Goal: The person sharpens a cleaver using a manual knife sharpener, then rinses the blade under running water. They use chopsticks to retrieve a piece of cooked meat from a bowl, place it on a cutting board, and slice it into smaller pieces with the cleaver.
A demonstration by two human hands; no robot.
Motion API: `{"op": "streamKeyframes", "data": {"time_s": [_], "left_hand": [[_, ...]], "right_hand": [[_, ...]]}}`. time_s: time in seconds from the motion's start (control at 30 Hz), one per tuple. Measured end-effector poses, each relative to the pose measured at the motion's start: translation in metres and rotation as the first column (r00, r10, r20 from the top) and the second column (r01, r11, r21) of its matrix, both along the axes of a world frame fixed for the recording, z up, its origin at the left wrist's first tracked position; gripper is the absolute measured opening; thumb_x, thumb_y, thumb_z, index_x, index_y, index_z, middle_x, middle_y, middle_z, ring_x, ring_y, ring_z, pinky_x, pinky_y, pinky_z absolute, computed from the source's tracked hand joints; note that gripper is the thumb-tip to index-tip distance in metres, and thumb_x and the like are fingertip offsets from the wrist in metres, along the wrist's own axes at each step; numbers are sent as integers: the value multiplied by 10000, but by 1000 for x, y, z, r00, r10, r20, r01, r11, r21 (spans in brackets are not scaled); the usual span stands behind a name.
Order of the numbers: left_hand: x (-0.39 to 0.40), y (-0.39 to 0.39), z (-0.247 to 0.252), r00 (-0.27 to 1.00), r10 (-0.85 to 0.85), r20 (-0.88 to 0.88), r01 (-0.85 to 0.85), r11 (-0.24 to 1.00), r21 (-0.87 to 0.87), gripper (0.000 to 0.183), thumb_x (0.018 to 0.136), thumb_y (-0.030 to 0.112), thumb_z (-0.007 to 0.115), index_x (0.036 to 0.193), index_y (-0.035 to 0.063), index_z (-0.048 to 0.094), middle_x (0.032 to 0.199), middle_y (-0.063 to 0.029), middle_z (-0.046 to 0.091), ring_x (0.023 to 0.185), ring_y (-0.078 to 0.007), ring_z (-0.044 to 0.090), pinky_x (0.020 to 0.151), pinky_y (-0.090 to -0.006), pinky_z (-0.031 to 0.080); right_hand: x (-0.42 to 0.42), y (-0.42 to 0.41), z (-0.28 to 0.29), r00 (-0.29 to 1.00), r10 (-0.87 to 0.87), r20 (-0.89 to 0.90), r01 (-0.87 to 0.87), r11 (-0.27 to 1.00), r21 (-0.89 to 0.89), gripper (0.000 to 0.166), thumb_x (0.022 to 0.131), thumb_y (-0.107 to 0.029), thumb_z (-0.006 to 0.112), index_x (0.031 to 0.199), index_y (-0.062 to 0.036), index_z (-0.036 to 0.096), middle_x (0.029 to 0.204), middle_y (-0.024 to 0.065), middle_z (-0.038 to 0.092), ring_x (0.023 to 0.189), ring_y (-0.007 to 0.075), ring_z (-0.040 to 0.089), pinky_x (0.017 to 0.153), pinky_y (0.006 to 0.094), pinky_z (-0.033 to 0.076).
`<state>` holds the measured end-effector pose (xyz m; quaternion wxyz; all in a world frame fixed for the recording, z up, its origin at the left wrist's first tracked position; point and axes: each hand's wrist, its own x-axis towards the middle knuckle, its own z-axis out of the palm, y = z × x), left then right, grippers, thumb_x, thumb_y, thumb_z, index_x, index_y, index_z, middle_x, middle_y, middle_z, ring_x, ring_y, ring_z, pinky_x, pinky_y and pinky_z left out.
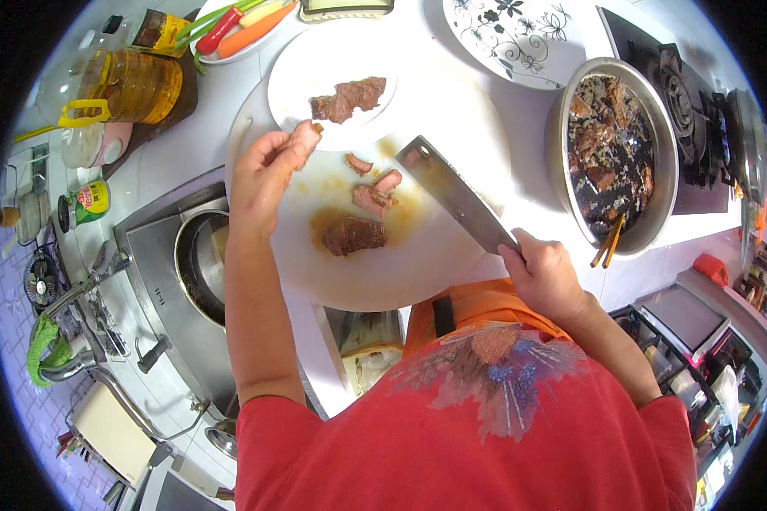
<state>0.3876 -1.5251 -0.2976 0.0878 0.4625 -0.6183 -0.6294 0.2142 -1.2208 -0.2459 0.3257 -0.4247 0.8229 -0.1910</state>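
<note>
My right hand (540,271) grips a cleaver (457,198) by its handle, its blade slanting up and left over the right side of a round white cutting board (332,290). My left hand (271,172) is raised at the board's left, a small brown bit of meat (317,128) pinched at its fingertips. A dark chunk of cooked meat (355,236) lies on the board in a brown juice stain. Pinkish cut pieces (374,197) and a thin slice (358,164) sit above it. Sliced meat (350,99) rests on a white plate (294,61) just beyond my left hand.
At right, a steel basin (668,211) holds meat in dark sauce, with wooden chopsticks (609,241) inside. A floral plate (518,38) and gas stove (684,121) are behind. Left are a sink (160,255) containing a pan (198,268), an oil jug (134,86) and a vegetable plate (240,48).
</note>
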Motion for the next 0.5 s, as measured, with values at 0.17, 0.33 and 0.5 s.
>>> {"op": "streamKeyframes", "data": {"time_s": [0.17, 0.33, 0.5], "left_hand": [[-32, -14, -6, 995, 63, -76, -78, 973, -218, 269, 834, 189, 655, 1019, -4, 627, 837, 4, 610, 687, -46, 479, 571, -190, 331], [-59, -22, 3, 999, 2, -52, -9, 992, -128, 271, 832, 187, 657, 1028, 2, 634, 861, -15, 618, 757, -85, 534, 616, -191, 357], [-73, -48, -29, 986, -166, -9, 149, 908, -392, 263, 822, 146, 655, 1036, -4, 628, 855, -40, 629, 737, -119, 551, 663, -251, 431]], "right_hand": [[1, 0, -3, 1000, 23, -18, -24, 999, -26, 114, 859, -108, 571, 792, -23, 536, 594, 179, 573, 545, 377, 589, 516, 450, 481], [1, -1, -2, 1000, 7, -11, -7, 1000, -19, 121, 855, -104, 574, 786, -16, 528, 602, 184, 577, 549, 377, 591, 517, 451, 481], [4, 0, -3, 999, 34, -25, -35, 999, -39, 112, 852, -97, 570, 790, -11, 531, 597, 186, 575, 546, 379, 591, 516, 447, 481]]}}
